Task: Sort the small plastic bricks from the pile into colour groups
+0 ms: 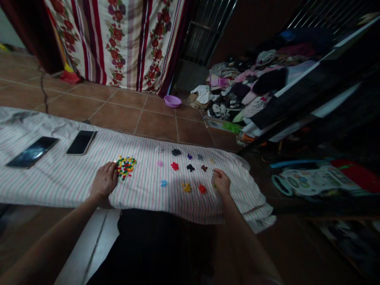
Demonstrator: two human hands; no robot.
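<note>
My left hand point(105, 179) rests on the striped cloth point(142, 194), fingers lying at the left edge of a mixed pile of small coloured pieces point(126, 167). At the right end of the sorted heaps, my right hand point(222, 182) has thumb and fingers pinched together; whatever is between them is too small to make out. Beside it lie a brown heap point(204, 168), a beige heap point(211, 160) and an orange-red heap point(202, 189). A yellow-green heap point(214, 185) is partly hidden by the hand. Further left are red pieces point(175, 166), black pieces point(190, 168) and yellow pieces point(187, 187).
Two dark-screened phones, one larger point(32, 152) and one smaller point(81, 143), lie on the cloth's left part. Beyond it, a purple basin point(172, 101) stands on the tiled floor by a floral curtain point(118, 43). Piled clothes point(237, 83) fill the back right.
</note>
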